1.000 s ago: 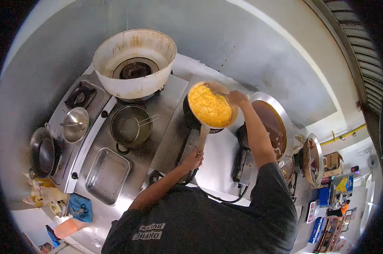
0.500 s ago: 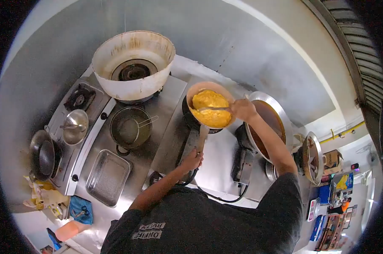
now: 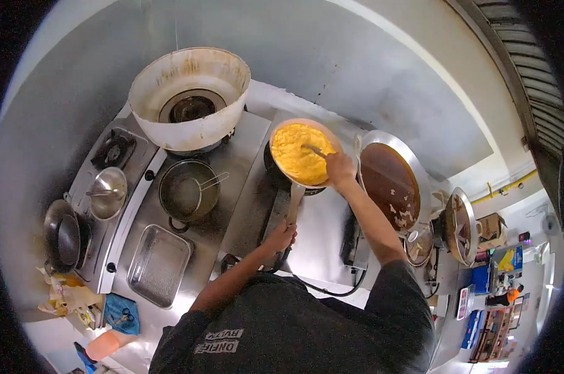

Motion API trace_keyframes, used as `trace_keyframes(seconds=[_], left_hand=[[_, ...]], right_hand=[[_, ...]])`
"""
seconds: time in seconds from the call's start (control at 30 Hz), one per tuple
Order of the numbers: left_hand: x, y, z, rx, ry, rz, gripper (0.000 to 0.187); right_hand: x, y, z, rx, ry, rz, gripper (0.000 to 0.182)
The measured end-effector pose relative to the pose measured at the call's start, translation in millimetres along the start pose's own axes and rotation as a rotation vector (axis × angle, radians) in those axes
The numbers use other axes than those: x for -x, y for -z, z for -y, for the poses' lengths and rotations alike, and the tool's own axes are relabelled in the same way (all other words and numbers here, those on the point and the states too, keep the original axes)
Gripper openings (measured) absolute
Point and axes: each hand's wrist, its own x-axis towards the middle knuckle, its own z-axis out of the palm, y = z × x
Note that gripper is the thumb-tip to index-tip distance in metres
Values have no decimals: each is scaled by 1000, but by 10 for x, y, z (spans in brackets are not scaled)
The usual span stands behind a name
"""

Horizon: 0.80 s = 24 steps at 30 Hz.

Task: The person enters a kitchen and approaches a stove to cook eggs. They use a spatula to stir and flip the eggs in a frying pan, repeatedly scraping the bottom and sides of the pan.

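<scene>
"Which step is in hand?"

"Stirring, I'd judge: the right grip (image 3: 340, 171) is closed round a utensil (image 3: 314, 150) dipped in the yellow mixture (image 3: 290, 148); the left grip (image 3: 282, 237) is wrapped round the handle (image 3: 296, 198) of the pan (image 3: 326, 132)."

"Where's the pan?"

"Near the back edge of the bench (image 3: 322, 240), its handle towards the front edge."

"And the next move?"

"I'd say it calls for a steady handle and the utensil low."

"Any writing?"

"The shirt (image 3: 307, 330) print seems to start 'ONFI'; the rest I can't make out."

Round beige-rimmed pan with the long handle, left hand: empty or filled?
Filled: yellow, lumpy food spreads across the inside of the pan in the left hand. How deep, cannot tell.
</scene>
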Motion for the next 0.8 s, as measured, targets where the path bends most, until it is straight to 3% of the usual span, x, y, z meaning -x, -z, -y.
trace_keyframes(seconds=[0.13, 0.23, 0.33, 0.4, 0.53, 0.73, 0.8], left_hand=[[72, -71, -140, -126, -17, -43, 18], [32, -41, -118, -103, -46, 12, 18], [69, -98, -157, -81, -17, -70, 17], [139, -88, -285, -211, -12, 40, 18], [154, -133, -261, -145, -18, -62, 19], [96, -80, -209, -172, -10, -15, 17], [145, -131, -327, -156, 0, -19, 17]], right_hand=[[-234, 326, -108, 169, 47, 158, 26], [-260, 700, -308, 76, -59, 127, 36], [-136, 1061, -531, -11, -119, 199, 45], [-20, 1264, -591, 9, -39, 313, 49], [-3, 1321, -400, -6, 196, 544, 44], [-223, 771, 229, -50, 174, 352, 30], [-116, 896, 492, -23, 200, 287, 27]])
